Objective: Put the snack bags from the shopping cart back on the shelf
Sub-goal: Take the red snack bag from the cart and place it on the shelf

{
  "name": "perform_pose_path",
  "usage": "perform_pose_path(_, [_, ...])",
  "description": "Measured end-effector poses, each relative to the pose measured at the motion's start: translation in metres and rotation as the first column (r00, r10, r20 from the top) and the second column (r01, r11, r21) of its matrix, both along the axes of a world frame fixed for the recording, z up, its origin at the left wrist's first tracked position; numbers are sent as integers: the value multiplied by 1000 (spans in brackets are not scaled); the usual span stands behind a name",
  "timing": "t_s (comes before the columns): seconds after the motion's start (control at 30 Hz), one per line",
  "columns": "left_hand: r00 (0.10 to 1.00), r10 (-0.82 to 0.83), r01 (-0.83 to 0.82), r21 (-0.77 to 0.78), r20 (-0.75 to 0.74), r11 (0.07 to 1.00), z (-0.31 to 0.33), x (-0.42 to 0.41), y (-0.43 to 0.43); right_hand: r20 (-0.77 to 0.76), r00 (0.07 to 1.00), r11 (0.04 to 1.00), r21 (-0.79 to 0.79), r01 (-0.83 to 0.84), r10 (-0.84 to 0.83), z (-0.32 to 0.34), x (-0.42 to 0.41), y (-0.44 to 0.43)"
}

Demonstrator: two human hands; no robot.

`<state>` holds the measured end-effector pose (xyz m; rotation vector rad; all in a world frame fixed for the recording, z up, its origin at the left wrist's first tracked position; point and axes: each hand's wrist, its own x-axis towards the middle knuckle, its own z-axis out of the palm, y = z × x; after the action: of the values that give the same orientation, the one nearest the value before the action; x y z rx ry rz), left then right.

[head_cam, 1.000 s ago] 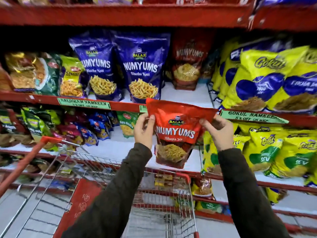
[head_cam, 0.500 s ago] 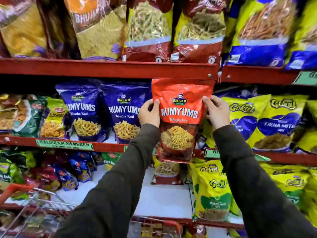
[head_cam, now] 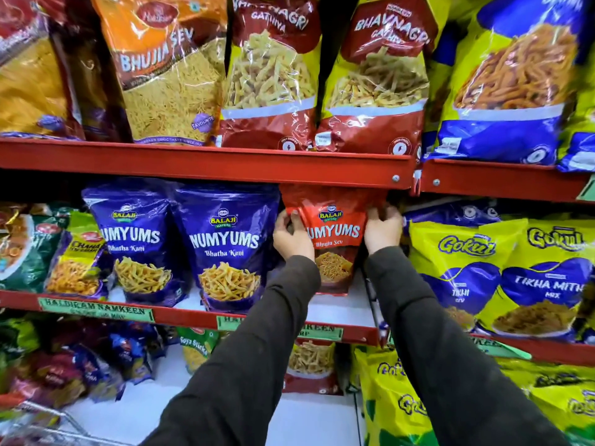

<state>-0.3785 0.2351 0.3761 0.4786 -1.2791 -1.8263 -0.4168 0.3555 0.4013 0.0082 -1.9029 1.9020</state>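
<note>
Standing across the whole frame: red metal shelving (head_cam: 206,165) in three visible tiers, each loaded with snack packs.

Occupying the upper tier, 10 to 2 o'clock: large upright packs, among them an orange Bhujia Sev bag (head_cam: 167,69), two red-and-yellow Bhavnagri Gathiya bags (head_cam: 270,75), and a blue-and-yellow bag (head_cam: 508,78) at 2 o'clock.

Filling the 3 to 5 o'clock sector: yellow Gokul bags (head_cam: 467,268) on the middle and lower tiers.

Standing upright on the middle tier at 9 o'clock of centre: two purple Numyums bags (head_cam: 228,249), side by side, touching.

Reaching in from 6 o'clock: two dark sleeves (head_cam: 244,365).

Sitting upright on the white deck of the middle tier, just right of the purple pair and at centre frame: the red Numyums bag (head_cam: 335,239), its top edge tucked under the front rail of the tier above.

Gripping that bag's left edge: the left hand (head_cam: 291,239), fingers curled around the pack. Gripping its right upper edge: the right hand (head_cam: 381,228), fingers closed on the pack, close beside a yellow Gokul bag.

Running along the middle rail at 7 o'clock: a green price strip (head_cam: 96,312).

Showing at the 7 o'clock corner: a blurred piece of the shopping cart (head_cam: 45,426), wire only; contents impossible to make out.
</note>
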Motion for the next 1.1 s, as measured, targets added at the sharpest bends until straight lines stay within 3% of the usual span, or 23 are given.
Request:
perform_pose_path(0.1, [998,-57,58,32,-16,998,-9,-11,-6,-1,999,998,47,-45,45,-17,-6,-6])
perform_pose_path(0.2, [992,-106,111,-70,61,991,-23,-23,-18,31,986,982,88,-166,163,-32,-16,-3])
perform_pose_path(0.3, [952,-217,249,-135,217,959,-44,-23,-23,159,933,942,34,-333,324,-58,-14,0])
perform_pose_path(0.43, [843,-370,431,-79,391,899,-73,-20,-26,245,881,906,23,-422,404,-99,-11,2])
perform_pose_path(0.63, [835,-364,467,-181,413,866,-90,-3,-37,263,880,911,16,-413,395,-116,2,6])
perform_pose_path(0.83, [866,-285,434,-335,411,836,-103,22,-38,164,896,903,53,-426,413,-118,34,12])
perform_pose_path(1.1, [858,-273,453,-392,435,800,-107,47,-40,150,901,902,88,-423,408,-121,63,17])
